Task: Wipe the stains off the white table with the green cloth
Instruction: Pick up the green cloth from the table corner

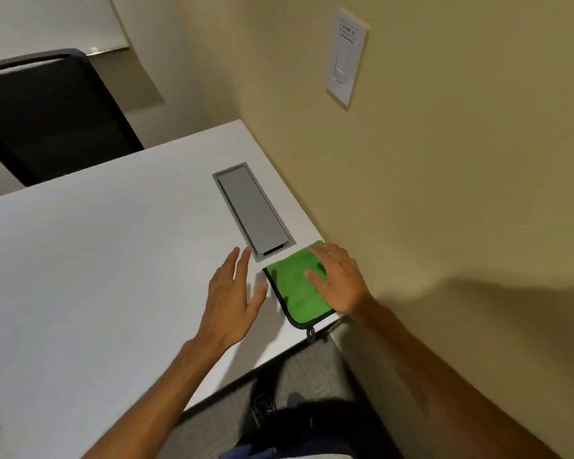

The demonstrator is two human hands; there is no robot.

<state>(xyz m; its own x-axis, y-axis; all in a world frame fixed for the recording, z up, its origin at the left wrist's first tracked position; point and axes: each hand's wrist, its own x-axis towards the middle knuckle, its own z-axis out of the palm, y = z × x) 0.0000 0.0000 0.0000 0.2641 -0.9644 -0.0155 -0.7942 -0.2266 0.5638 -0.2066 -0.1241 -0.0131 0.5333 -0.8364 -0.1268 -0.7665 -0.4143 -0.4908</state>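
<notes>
Nearest, below the table edge: dark trousers and a shoe over grey carpet. Two bare forearms reach up from there onto the table, white, smooth, no clear stains in view from here (a faint smudge low left, too blurred to call).

Left hand is spread flat, fingers apart, holding nothing, hovering or resting just left of the cloth; contact with the top cannot be told.

Right hand is splayed wide, palm down on the cloth, fingers pressing its far half. Not a pinch, a flat press.

Cloth: green, dark edging, folded into a flat pad, lying at the table's near right corner by the wall, its near edge at the rim and a small hanging loop dangling past it.

Handling, judged: light, soft, limp, probably microfibre, so it grips skin well and slides easily on the laminate. No fragility. Best held as it is, flat palm on the middle with fingers spread, pushing down so the folds do not ride up. Lifting it by a corner or the loop would let it unfold.

Just beyond the cloth: a grey cable hatch set in the top, its lip could snag the edging. Farther: a black chair, beige wall, white wall plate.
</notes>
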